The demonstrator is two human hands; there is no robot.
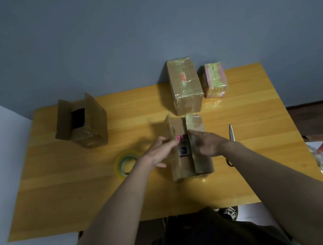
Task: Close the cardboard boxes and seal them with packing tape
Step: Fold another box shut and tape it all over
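Cardboard all over this yellow wooden table [61,192], only one camera angle so here goes. Two boxes at the back look done: taped brown box [185,85] and a smaller taped box [214,80] just beside it, both shiny with tape. The box in the middle [189,156] is mid-close. Left hand [159,153] holds the upright left flap, fingers look fairly straight against it, and right hand [207,144] presses flat on the right flap, which is already folded down. Something pink and dark shows in the gap. Tape roll [125,162] sits just left of that hand, scissors [231,138] on the right, neither being held. Open box [81,123] at far left hasn't been touched. So I'd say roughly half done.
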